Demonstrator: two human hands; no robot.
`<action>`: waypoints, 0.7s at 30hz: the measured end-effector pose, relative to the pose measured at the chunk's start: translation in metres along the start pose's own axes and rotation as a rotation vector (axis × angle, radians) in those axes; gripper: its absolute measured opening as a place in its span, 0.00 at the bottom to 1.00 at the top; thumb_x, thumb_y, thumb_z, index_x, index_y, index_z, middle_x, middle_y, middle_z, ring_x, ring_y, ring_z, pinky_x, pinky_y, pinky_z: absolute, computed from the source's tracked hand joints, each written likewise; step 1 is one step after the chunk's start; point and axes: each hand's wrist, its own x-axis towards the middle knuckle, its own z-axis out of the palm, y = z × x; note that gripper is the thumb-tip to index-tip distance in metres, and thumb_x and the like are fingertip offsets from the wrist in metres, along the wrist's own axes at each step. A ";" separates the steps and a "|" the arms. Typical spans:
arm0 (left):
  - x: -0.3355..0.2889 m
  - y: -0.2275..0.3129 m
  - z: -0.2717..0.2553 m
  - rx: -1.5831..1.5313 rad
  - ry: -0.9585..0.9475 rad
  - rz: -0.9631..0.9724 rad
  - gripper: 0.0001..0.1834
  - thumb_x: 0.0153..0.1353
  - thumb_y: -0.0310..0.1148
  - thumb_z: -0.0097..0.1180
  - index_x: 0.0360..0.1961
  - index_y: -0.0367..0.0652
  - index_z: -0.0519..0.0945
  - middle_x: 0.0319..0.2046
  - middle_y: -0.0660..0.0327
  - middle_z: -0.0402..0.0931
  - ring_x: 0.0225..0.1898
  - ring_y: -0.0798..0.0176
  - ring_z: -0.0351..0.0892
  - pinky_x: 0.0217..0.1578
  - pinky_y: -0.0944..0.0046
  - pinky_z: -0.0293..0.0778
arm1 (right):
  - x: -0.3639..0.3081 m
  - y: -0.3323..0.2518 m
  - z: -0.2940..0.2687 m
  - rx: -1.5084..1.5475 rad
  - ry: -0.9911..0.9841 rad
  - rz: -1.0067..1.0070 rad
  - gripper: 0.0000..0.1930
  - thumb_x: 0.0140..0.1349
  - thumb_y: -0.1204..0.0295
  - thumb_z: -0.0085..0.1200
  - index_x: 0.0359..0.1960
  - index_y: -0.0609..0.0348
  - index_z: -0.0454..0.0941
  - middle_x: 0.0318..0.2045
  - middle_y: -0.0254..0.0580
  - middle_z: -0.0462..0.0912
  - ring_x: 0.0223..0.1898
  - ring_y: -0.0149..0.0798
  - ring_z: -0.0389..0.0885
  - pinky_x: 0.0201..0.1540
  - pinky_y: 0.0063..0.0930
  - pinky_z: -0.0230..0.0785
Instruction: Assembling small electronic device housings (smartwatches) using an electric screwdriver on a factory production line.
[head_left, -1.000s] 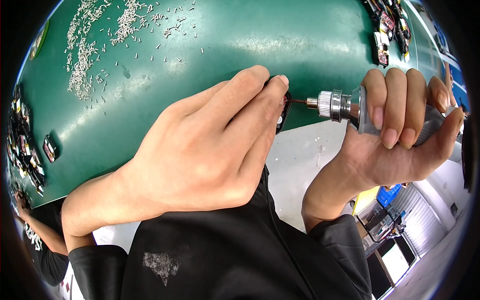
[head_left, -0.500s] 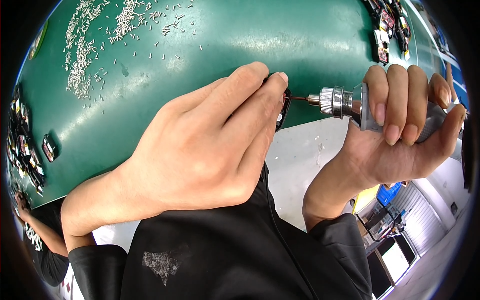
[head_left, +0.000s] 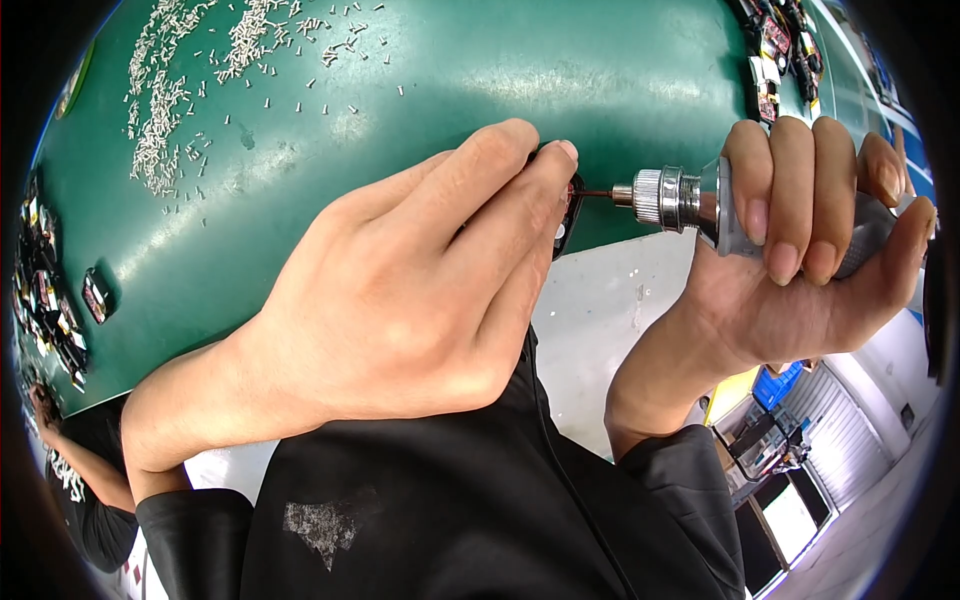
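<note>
My left hand (head_left: 400,290) is closed round a small black part (head_left: 566,232), most of which its fingers hide. Wrapped in the fingers of my right hand (head_left: 790,220) is a grey power screwdriver (head_left: 738,205) with a silver knurled chuck (head_left: 660,198). The thin bit (head_left: 600,193) points left and its tip meets the black part at my left fingertips. What lies under the tip is too small to make out. Both hands are above the near edge of the green table (head_left: 480,70).
Many loose silver screws (head_left: 160,130) lie scattered at the far left. Small black parts are piled at the left edge (head_left: 45,285) and at the far right (head_left: 768,75); a single one (head_left: 97,295) lies apart. Another person's arm (head_left: 90,465) shows at lower left.
My right hand and the screwdriver have shifted very slightly upward, the bit still at the black part. My left hand has hardly moved.
</note>
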 end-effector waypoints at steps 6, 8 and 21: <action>-0.001 0.004 0.002 0.007 0.004 0.007 0.23 0.33 0.25 0.61 0.34 0.21 0.76 0.40 0.44 0.76 0.40 0.47 0.77 0.33 0.58 0.79 | 0.006 -0.001 -0.003 -0.048 -0.135 0.022 0.15 0.66 0.59 0.40 0.35 0.56 0.72 0.12 0.25 0.64 0.15 0.23 0.63 0.26 0.21 0.58; 0.000 0.006 0.002 0.014 0.004 0.008 0.23 0.32 0.25 0.61 0.34 0.21 0.76 0.40 0.44 0.76 0.40 0.47 0.77 0.33 0.58 0.79 | 0.010 -0.001 -0.005 -0.062 -0.264 0.051 0.16 0.67 0.58 0.36 0.36 0.54 0.72 0.13 0.25 0.64 0.15 0.23 0.63 0.26 0.21 0.58; 0.004 0.000 -0.033 0.082 -0.159 -0.013 0.23 0.39 0.28 0.60 0.39 0.24 0.77 0.46 0.42 0.74 0.46 0.49 0.73 0.42 0.60 0.77 | 0.017 0.014 0.045 -0.107 -0.144 -0.022 0.10 0.68 0.63 0.39 0.31 0.54 0.62 0.12 0.25 0.58 0.11 0.22 0.54 0.18 0.19 0.52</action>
